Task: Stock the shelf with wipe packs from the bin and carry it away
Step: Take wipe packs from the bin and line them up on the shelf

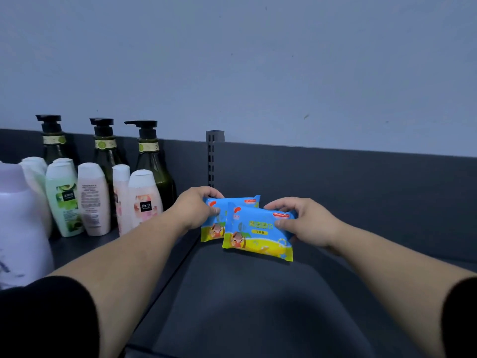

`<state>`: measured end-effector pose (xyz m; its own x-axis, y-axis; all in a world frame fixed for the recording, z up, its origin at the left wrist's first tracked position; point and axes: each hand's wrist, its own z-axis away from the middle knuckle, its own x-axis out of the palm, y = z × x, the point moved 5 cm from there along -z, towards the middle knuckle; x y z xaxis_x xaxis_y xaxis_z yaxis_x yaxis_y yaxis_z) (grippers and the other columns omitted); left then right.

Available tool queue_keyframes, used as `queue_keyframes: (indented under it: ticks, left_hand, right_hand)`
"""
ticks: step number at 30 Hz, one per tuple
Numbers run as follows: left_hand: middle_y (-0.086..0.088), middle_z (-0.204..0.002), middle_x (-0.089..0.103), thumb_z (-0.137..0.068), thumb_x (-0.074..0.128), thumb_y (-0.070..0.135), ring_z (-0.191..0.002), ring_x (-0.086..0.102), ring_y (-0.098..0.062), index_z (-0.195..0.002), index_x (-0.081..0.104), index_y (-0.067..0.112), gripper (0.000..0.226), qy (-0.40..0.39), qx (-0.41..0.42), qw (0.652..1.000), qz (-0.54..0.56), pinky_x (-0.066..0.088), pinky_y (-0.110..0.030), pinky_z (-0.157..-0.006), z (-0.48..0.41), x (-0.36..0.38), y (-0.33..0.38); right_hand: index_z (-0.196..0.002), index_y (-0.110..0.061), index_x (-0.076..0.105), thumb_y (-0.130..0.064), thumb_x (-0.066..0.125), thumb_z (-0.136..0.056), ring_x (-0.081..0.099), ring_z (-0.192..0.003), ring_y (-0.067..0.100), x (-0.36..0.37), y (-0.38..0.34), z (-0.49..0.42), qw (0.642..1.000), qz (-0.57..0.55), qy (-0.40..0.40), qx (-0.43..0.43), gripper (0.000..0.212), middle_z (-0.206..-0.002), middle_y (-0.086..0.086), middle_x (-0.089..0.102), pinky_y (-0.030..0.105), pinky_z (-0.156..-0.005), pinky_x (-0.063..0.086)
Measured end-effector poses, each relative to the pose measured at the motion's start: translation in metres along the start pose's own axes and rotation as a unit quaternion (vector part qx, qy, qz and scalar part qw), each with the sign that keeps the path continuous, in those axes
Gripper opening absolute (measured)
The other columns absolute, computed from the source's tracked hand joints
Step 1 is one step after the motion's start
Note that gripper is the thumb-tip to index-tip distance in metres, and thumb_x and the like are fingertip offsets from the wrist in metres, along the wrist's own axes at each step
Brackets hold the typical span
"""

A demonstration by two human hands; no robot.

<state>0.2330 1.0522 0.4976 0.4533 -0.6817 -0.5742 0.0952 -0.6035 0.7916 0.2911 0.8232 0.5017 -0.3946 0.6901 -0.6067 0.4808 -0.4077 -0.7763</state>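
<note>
Head cam is looking down at a dark grey metal shelf (258, 301) where two glossy blue-and-yellow plastic packs are sitting near the back panel. The front wipe pack (258, 239) is showing big pale-green characters I can't quite read, a little yellow-green tag underneath starting with "10", a small red strip up top and a cartoon kid in the lower corner. It's overlapping the rear wipe pack (240, 202), which is carrying the same print. The left hand (196, 208) is pinching the rear pack's left end, fingers curling over the top edge and thumb on the face. The right hand (309, 223) is pinching the front pack's right end the same way. Both packs are tilting back a bit; can't tell if they're resting on the shelf or hanging just above it. Right behind them a grey slotted upright post (212, 156) is splitting the dark back panel (348, 192). Off to the left, three dark green pump bottles (152, 161) are lining the back, with a pale green avocado-print squeeze bottle (64, 200) and pinkish squeeze bottles (144, 202) in front, some wearing a black square logo that looks like "美加净". A big lavender plastic jug (18, 223) is crowding the far left edge.
</note>
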Motion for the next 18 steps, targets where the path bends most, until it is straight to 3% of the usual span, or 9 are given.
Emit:
queue_keyframes:
  ticks: [3, 6, 11, 15, 18]
  left_hand:
    - [-0.004, -0.101, 0.065, -0.087, 0.067, 0.009, -0.085, 0.067, -0.017, -0.089, 0.066, 0.027, 0.018, -0.007, -0.008, 1.000, -0.005, 0.060, -0.035, -0.069, -0.015, 0.004, -0.008]
    - [-0.004, -0.106, 0.062, -0.086, 0.068, 0.007, -0.089, 0.066, -0.018, -0.098, 0.067, 0.023, 0.020, 0.008, -0.019, 1.000, 0.013, 0.060, -0.030, -0.064, -0.027, 0.008, -0.014]
    - [-0.002, -0.115, 0.064, -0.080, 0.075, 0.018, -0.098, 0.059, -0.017, -0.114, 0.062, 0.022, 0.037, 0.106, -0.003, 0.991, -0.086, 0.047, -0.025, -0.081, -0.040, 0.009, -0.022]
    - [-0.005, -0.121, 0.060, -0.088, 0.066, 0.023, -0.111, 0.056, -0.022, -0.124, 0.056, 0.019, 0.037, 0.129, -0.005, 0.989, -0.074, 0.045, -0.029, -0.089, -0.045, 0.016, -0.027]
    - [-0.005, -0.128, 0.055, -0.093, 0.053, 0.042, -0.116, 0.051, -0.024, -0.132, 0.047, 0.016, 0.047, 0.105, -0.017, 0.994, -0.024, 0.042, -0.031, -0.095, -0.045, 0.022, -0.027]
  right_hand:
    - [-0.111, -0.029, 0.066, -0.009, 0.061, -0.091, 0.069, -0.090, 0.023, 0.006, 0.004, -0.015, 1.000, 0.020, 0.007, 0.015, 0.028, -0.104, -0.002, 0.066, 0.031, -0.065, 0.059]
    - [-0.109, -0.031, 0.065, -0.011, 0.061, -0.091, 0.065, -0.088, 0.012, 0.012, 0.010, -0.027, 0.998, 0.050, 0.034, 0.016, 0.027, -0.106, -0.007, 0.064, 0.022, -0.066, 0.055]
    - [-0.119, -0.033, 0.056, -0.012, 0.062, -0.088, 0.058, -0.093, 0.006, 0.024, 0.019, -0.033, 0.992, 0.093, 0.077, 0.028, 0.038, -0.111, -0.014, 0.057, 0.013, -0.072, 0.047]
    - [-0.128, -0.037, 0.041, -0.020, 0.073, -0.079, 0.051, -0.101, 0.011, 0.035, 0.021, -0.037, 0.977, 0.198, 0.081, 0.019, 0.061, -0.118, -0.010, 0.050, 0.023, -0.082, 0.043]
    - [-0.127, -0.039, 0.037, -0.025, 0.074, -0.078, 0.051, -0.099, 0.015, 0.043, 0.024, -0.041, 0.972, 0.209, 0.101, 0.029, 0.063, -0.117, -0.006, 0.044, 0.026, -0.081, 0.044]
